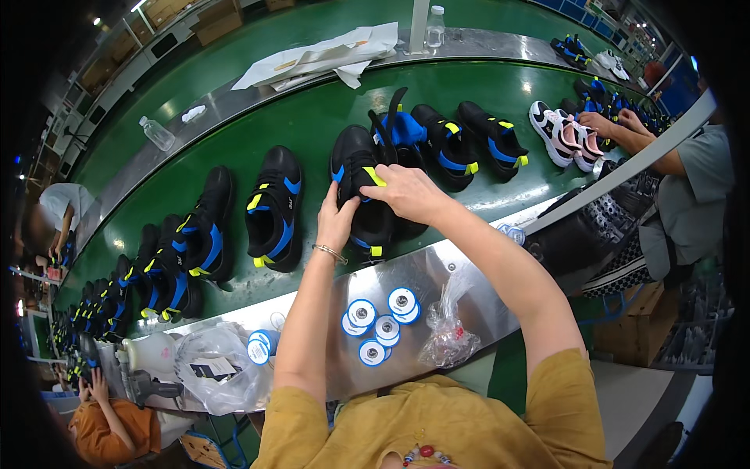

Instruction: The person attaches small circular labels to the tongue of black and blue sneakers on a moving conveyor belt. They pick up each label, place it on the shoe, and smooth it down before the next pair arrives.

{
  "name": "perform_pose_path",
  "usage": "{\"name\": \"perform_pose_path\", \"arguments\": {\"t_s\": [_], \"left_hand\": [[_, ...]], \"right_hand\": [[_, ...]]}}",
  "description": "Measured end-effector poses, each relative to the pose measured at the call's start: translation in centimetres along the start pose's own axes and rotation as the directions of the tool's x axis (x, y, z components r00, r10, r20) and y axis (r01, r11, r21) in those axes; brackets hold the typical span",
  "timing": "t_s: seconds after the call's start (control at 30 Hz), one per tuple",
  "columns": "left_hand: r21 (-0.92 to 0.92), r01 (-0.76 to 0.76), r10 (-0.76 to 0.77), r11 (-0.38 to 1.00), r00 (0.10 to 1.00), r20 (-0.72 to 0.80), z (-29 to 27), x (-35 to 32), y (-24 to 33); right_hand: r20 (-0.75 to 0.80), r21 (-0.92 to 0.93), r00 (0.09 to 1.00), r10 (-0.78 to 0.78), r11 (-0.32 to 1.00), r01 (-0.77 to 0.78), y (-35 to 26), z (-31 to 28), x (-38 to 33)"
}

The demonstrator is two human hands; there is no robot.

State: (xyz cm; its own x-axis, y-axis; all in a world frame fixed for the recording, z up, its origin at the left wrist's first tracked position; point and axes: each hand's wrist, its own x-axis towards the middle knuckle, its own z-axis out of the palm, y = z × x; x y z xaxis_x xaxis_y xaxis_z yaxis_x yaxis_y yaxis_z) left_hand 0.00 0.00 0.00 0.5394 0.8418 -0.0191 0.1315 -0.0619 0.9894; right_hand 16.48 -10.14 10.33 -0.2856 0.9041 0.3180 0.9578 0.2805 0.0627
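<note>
A black sneaker with blue and yellow-green parts lies on the green belt in front of me, its toe pointing away. My left hand grips its left side, fingers along the upper and thumb near the opening. From the right, my right hand reaches over the sneaker and pinches at the yellow-green strap across its top. Part of the strap is hidden under those fingers. Just right of it, another sneaker has its black strap standing up and its blue lining showing.
More sneakers line the belt both ways, with pink-and-white ones at right. On the metal ledge nearest me are round blue-and-white labels, a plastic bag and a clear bag. Co-workers sit on both sides.
</note>
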Motion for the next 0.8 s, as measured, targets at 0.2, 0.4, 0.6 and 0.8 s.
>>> {"name": "perform_pose_path", "arguments": {"t_s": [0.2,0.4,0.6,0.8], "left_hand": [[0.172,-0.206,0.222,0.963,0.972,-0.078,2.6,-2.1,1.2],[0.284,-0.248,0.288,0.926,0.952,-0.105,1.8,-3.9,4.0],[0.546,-0.318,0.443,0.775,0.89,-0.11,1.9,-5.1,4.9],[0.592,-0.281,0.429,0.755,0.895,-0.122,1.4,-5.8,5.1]], "right_hand": [[-0.101,-0.284,0.993,0.061,0.955,-0.088,-4.8,1.9,-0.9],[-0.158,0.18,0.957,0.243,0.96,-0.214,-4.0,-3.5,-2.4],[-0.182,0.435,0.796,0.578,0.773,-0.462,-0.4,-3.2,-1.4],[-0.227,0.522,0.65,0.726,0.654,-0.548,-0.1,-2.7,-2.0]]}}
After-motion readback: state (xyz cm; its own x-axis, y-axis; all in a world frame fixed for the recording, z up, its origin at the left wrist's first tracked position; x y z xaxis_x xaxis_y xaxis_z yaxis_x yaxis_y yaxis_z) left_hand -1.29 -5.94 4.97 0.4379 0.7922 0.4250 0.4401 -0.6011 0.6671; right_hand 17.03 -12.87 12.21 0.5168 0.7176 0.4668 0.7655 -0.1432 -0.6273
